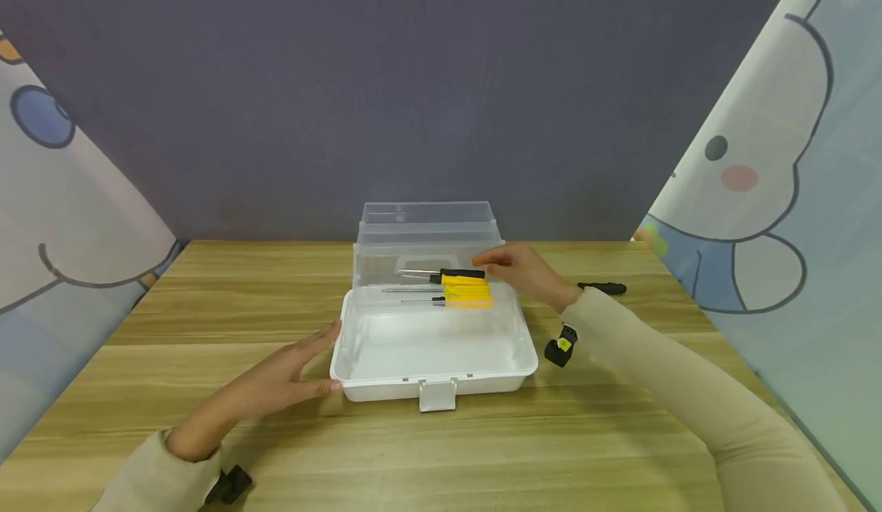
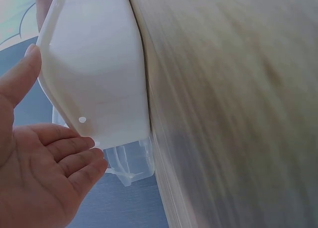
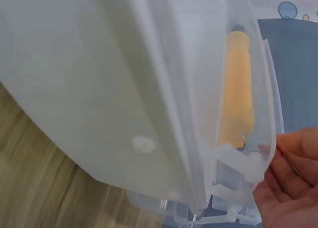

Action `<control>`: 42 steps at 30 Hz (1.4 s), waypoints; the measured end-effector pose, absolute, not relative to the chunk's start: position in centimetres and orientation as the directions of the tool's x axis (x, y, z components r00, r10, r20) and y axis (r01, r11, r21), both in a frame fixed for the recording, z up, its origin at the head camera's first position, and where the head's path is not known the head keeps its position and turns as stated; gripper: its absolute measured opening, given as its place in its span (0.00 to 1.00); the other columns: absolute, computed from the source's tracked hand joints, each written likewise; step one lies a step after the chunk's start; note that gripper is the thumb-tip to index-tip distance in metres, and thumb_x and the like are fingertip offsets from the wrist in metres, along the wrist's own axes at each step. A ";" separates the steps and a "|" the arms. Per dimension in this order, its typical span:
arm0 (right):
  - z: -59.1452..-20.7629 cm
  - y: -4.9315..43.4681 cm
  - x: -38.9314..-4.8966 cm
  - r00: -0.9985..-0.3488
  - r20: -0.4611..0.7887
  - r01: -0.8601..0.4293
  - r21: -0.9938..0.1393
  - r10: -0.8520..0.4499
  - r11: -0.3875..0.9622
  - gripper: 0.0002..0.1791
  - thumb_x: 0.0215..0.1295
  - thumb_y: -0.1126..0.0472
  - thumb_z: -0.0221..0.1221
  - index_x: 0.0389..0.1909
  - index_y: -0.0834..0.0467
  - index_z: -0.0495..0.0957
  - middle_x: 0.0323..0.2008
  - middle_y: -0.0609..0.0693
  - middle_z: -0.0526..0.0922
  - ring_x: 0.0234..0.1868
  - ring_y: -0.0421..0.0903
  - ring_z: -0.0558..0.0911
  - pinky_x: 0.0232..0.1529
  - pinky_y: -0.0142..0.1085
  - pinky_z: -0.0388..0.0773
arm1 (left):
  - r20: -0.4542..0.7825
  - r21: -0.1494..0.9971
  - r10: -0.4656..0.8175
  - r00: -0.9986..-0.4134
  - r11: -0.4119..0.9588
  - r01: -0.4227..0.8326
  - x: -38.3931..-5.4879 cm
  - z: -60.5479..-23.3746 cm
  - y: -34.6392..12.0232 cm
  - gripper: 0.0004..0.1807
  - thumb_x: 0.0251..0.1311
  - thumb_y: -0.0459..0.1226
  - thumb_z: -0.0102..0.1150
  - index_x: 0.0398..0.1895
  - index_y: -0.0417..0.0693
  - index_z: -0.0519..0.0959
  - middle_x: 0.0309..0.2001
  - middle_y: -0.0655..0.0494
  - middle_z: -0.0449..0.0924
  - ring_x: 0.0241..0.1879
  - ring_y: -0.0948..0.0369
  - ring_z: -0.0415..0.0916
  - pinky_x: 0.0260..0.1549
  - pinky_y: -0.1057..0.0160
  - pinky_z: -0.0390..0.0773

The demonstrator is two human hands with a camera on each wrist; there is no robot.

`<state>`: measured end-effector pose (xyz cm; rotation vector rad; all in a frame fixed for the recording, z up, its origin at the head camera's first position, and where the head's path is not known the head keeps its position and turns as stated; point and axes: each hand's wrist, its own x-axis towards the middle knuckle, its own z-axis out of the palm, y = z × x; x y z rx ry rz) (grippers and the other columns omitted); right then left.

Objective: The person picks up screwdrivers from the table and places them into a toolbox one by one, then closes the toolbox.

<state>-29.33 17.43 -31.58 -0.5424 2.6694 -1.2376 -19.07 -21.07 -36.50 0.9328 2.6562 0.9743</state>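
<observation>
1. Nearest is the person's left hand (image 1: 276, 378), its fingers extended and released, the thumb and fingertips at the left side of the white box (image 1: 489, 383) without gripping it.
2. The white box stands open on the desk (image 1: 262, 282), its latch (image 1: 437, 397) hanging down at the near side.
3. Farther back, the right hand (image 1: 524, 271) is at the right edge of the clear tray (image 1: 375, 267), its fingers bent; I cannot tell whether they pinch that edge.
4. Beside this hand, yellow-handled screwdrivers (image 1: 470, 292) and a black-handled screwdriver (image 1: 463, 273) lie in the clear tray at the back of the box, shafts pointing left.
5. To the right, partly behind the sleeve (image 1: 641, 351), a slim black object (image 1: 608, 288) lies on the desk.
6. Farther off, the clear lid (image 1: 430, 212) stands raised before a dark panel (image 1: 441, 99).
</observation>
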 end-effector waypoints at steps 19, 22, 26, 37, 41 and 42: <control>-31.6 20.4 -28.2 -0.925 0.017 -0.237 -0.806 -0.379 0.542 0.17 0.70 0.59 0.53 0.55 0.61 0.77 0.56 0.56 0.78 0.57 0.53 0.76 0.56 0.48 0.74 | 0.083 0.618 0.614 -0.785 0.586 0.524 -19.3 -36.5 -21.0 0.47 0.58 0.50 0.61 0.72 0.35 0.50 0.69 0.33 0.51 0.67 0.39 0.53 0.59 0.39 0.57; -31.6 21.0 -27.9 -0.939 0.002 -0.204 -0.807 -0.343 0.555 0.18 0.69 0.57 0.54 0.55 0.60 0.77 0.56 0.55 0.78 0.56 0.53 0.76 0.55 0.48 0.74 | 0.081 0.616 0.611 -0.787 0.591 0.521 -19.3 -36.6 -21.0 0.47 0.58 0.51 0.60 0.72 0.36 0.50 0.69 0.34 0.51 0.67 0.39 0.53 0.60 0.41 0.57; -31.7 22.1 -27.6 -0.944 -0.017 -0.171 -0.829 -0.329 0.532 0.18 0.69 0.56 0.55 0.55 0.59 0.77 0.56 0.56 0.77 0.57 0.54 0.75 0.58 0.52 0.71 | 0.088 0.608 0.607 -0.790 0.595 0.525 -19.4 -36.7 -21.1 0.47 0.58 0.51 0.60 0.72 0.36 0.51 0.70 0.34 0.52 0.67 0.40 0.53 0.61 0.45 0.58; -32.7 25.4 -27.7 -0.938 -0.025 -0.155 -0.860 -0.345 0.485 0.19 0.67 0.54 0.56 0.54 0.61 0.77 0.55 0.57 0.78 0.57 0.58 0.75 0.58 0.52 0.71 | 0.098 0.606 0.617 -0.781 0.585 0.538 -19.4 -36.7 -20.9 0.46 0.58 0.50 0.61 0.71 0.35 0.51 0.69 0.33 0.52 0.67 0.39 0.53 0.60 0.41 0.57; -33.4 26.4 -27.9 -0.941 -0.008 -0.162 -0.866 -0.338 0.472 0.20 0.67 0.55 0.57 0.54 0.64 0.76 0.55 0.60 0.78 0.56 0.57 0.76 0.56 0.49 0.73 | 0.091 0.610 0.616 -0.783 0.587 0.532 -19.3 -36.8 -21.0 0.47 0.58 0.50 0.61 0.71 0.35 0.51 0.69 0.34 0.52 0.67 0.39 0.53 0.60 0.41 0.57; -33.6 26.7 -27.9 -0.941 -0.004 -0.165 -0.867 -0.337 0.470 0.20 0.67 0.55 0.57 0.53 0.64 0.77 0.55 0.60 0.78 0.55 0.56 0.76 0.55 0.48 0.74 | 0.088 0.613 0.616 -0.783 0.586 0.530 -19.3 -36.8 -21.0 0.47 0.58 0.50 0.61 0.71 0.35 0.51 0.70 0.34 0.51 0.67 0.39 0.53 0.60 0.41 0.57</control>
